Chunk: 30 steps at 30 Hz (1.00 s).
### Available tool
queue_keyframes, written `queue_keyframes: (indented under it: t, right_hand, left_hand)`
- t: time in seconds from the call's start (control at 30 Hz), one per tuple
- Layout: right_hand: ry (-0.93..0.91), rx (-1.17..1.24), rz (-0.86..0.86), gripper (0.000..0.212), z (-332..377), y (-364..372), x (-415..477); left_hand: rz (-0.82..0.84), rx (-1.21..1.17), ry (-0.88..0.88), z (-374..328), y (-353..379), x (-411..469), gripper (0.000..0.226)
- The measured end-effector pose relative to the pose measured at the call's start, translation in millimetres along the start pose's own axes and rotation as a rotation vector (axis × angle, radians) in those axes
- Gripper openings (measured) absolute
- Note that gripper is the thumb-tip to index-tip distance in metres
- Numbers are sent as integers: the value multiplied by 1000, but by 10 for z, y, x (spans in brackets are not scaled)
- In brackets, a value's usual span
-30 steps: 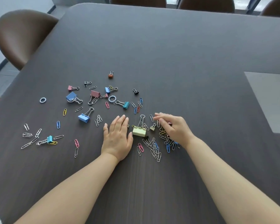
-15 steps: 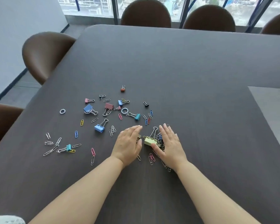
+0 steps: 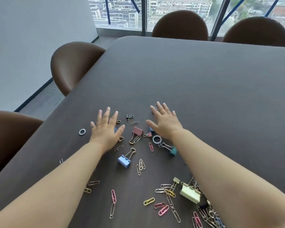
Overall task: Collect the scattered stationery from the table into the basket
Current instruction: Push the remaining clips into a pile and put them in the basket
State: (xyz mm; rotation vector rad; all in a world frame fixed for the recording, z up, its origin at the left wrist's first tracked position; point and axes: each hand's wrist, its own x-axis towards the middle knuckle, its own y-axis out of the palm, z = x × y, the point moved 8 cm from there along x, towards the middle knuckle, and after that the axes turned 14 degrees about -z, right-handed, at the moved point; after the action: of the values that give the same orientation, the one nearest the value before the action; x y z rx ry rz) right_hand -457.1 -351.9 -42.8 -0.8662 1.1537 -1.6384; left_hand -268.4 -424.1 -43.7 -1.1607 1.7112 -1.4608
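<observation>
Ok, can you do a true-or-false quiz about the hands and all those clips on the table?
1. The left hand and the right hand are both open with fingers spread. True.
2. The pink binder clip lies between the two hands. True.
3. The right hand holds the big blue binder clip. False: it lies untouched on the table, nearer the person than both hands.
4. A basket sits beside the clips. False: no basket is in view.
</observation>
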Motion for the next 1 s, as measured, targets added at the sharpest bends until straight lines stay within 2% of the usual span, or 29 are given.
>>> queue_keyframes:
  t: [0.1,0.2,0.3,0.47,0.73,0.8,0.83,0.9,0.93,1.0]
  right_hand:
    - [-23,-39,51,67,-22,198,184]
    - [-108,-73,33,65,-10,253,89]
    - [-162,-29,36,59,34,213,-84]
    - [-218,34,139,55,129,176,-710]
    - [-212,89,257,54,269,11,-2029]
    - [-183,177,268,48,287,-64,-2183]
    - [-125,261,233,43,271,-141,-2201]
    - [23,398,32,34,135,-360,-2137]
    - [72,402,-90,31,45,-473,-2076]
    - [118,328,-208,31,-102,-584,-1932]
  left_hand:
    - [29,-167,149,-216,188,125,59]
    - [-54,-201,231,-298,210,119,54]
    - [-38,-242,319,-370,179,7,48]
    - [67,-280,354,-591,175,-579,49]
    - [185,-296,364,-766,-2,-1778,45]
    - [192,-290,382,-762,-59,-1904,42]
    - [174,-299,383,-746,-107,-1929,40]
    - [100,-330,368,-697,-222,-1899,39]
    - [66,-339,352,-664,-266,-1845,43]
    - [23,-298,333,-590,-300,-1678,48]
